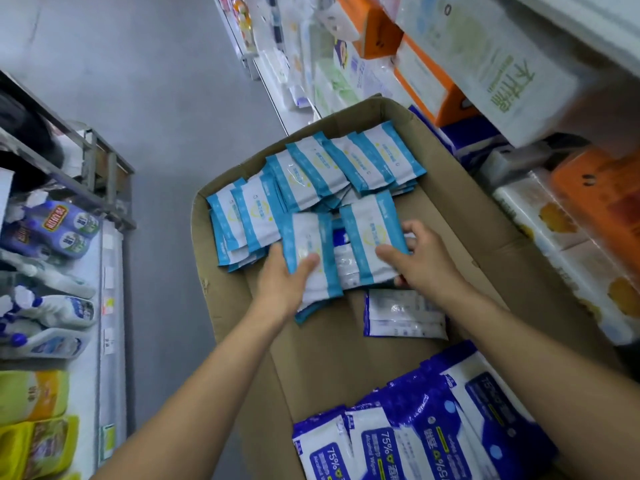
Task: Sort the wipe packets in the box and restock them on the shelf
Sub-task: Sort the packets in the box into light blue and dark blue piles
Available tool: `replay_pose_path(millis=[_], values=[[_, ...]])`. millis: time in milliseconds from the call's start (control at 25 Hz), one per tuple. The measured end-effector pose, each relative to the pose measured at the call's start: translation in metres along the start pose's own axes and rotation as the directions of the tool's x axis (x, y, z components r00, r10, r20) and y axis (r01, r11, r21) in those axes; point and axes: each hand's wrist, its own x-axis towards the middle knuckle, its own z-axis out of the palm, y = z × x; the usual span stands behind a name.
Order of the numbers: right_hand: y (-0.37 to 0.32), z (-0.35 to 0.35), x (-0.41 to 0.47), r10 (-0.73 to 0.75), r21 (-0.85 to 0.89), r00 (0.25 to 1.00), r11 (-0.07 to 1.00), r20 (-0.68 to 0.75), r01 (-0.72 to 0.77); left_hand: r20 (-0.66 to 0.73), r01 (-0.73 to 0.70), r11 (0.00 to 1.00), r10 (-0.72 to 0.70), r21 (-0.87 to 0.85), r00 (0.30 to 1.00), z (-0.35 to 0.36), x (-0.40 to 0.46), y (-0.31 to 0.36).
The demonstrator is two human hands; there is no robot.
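**Both hands on light-blue packets in the box**

While gripped at its near end by the left hand (280,282), thumb curled over the face and fingers underneath, light-blue wipe packet (313,258) lying tilted over the middle of the cardboard box (460,216). Just beside it, to the right, a second light-blue packet (369,237) held by the right hand (420,252): thumb pressed on the printed front, fingers wrapped round the right edge. Between the two, a white packet with dark-blue trim partly showing underneath. Both forearms stretched in from the bottom edge of the view, bare.

Farther back in the box, a fanned row of more light-blue packets (332,168), overlapping one another from the left wall to the far right corner. Nearer, on the bare cardboard floor just below the right hand, a flat white packet stack (403,315) lying face down, apart from the rest. At the near end, large dark-blue alcohol wipe packs (415,431) marked 75%, leaning against each other in a row.

Outside the box, to the right, store shelving (595,109) crowded with orange and white tissue boxes and wrapped paper rolls, touching or nearly touching the box's right flap. To the left, across a strip of grey floor (156,98), another shelf with cleaning bottles (59,230) lying on their sides, blue-capped, and yellow refill pouches (38,427) lower down.
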Motion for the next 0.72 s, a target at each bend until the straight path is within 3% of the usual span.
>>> replay_pose_path(millis=[200,280,360,440,600,720], values=[[-0.065,0.052,0.068,-0.038,0.022,0.995,0.999,0.096,0.036,-0.113,0.062,0.993,-0.073,-0.101,0.991,-0.039,0.079,0.037],[-0.08,0.069,0.088,0.014,0.071,0.993,0.997,0.114,-0.022,-0.104,0.119,0.992,-0.115,0.03,0.988,-0.047,0.1,0.036],[-0.082,0.079,0.095,0.064,0.094,0.99,0.993,0.127,-0.076,-0.089,0.131,0.945,-0.109,0.301,0.99,-0.054,0.109,0.024],[-0.072,0.077,0.089,0.041,0.051,0.992,0.998,0.122,-0.048,-0.086,0.095,0.916,-0.067,0.389,0.994,-0.061,0.104,0.019],[-0.028,0.048,0.068,-0.016,-0.032,0.999,0.999,-0.044,0.015,-0.182,0.041,0.977,-0.002,0.209,0.983,-0.056,0.048,0.003],[0.012,0.025,0.054,-0.096,-0.281,0.994,0.956,-0.043,0.08,0.043,-0.148,0.947,0.141,0.285,0.989,-0.018,0.001,-0.025]])
